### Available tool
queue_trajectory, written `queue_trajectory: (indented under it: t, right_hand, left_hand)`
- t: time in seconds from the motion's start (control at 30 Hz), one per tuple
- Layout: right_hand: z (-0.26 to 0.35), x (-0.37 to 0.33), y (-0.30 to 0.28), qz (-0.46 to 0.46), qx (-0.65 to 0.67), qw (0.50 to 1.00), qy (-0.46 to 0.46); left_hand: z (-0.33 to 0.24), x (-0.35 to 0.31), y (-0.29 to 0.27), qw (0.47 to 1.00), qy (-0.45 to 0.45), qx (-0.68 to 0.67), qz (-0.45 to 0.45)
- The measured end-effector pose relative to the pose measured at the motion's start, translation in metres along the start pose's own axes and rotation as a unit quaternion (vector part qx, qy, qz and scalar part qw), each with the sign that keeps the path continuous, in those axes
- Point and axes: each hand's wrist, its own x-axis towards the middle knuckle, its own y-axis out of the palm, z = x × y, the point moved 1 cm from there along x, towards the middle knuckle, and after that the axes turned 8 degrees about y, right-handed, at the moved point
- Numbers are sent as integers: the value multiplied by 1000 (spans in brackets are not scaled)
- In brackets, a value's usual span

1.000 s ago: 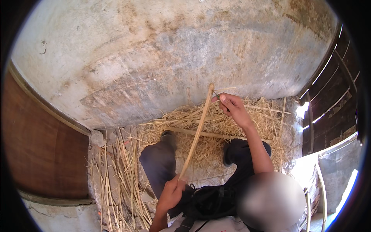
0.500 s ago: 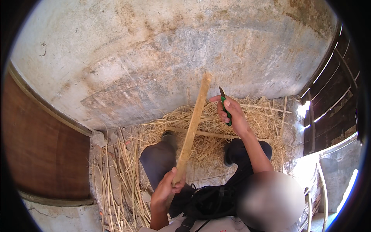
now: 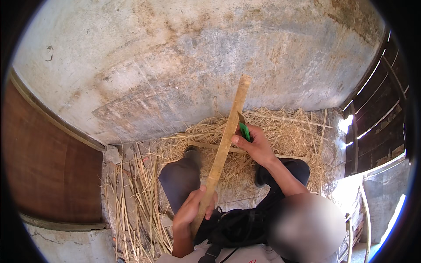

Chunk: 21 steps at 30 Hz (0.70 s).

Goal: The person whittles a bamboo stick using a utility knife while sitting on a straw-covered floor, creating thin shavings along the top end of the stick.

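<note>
A long, flat split-bamboo strip [image 3: 222,151] slants up and to the right in front of me. My left hand [image 3: 193,207] is wrapped round its lower part, near my left knee. My right hand [image 3: 255,143] grips a knife with a green handle [image 3: 245,131]; its dark, pointed blade [image 3: 240,117] lies against the strip's right edge. My right thumb reaches the strip's face just below the knife. The fingers on the far side of the handle are partly hidden.
A pile of pale shavings [image 3: 289,136] covers the floor between and beyond my feet, with a loose strip [image 3: 285,156] across it. Several thin bamboo sticks [image 3: 140,206] lie at my left. A stained wall [image 3: 184,70] stands ahead, a brown panel [image 3: 50,162] at far left.
My right hand and the knife have moved left and down, bringing blade and thumb to the strip. The strip's upper end has shifted slightly up and right; my left hand still grips it.
</note>
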Motion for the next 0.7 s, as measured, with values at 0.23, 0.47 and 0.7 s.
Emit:
queue_trajectory:
  t: [0.23,0.47,0.7]
  right_hand:
    - [-2,-1,-2,15,78,996,52]
    - [8,-7,0,16,63,995,-70]
    - [11,-19,22,38,-311,896,-314]
  left_hand:
    - [-6,0,25,974,131,166,-79]
    - [-3,8,16,934,198,265,-138]
    - [-11,9,14,921,224,283,-148]
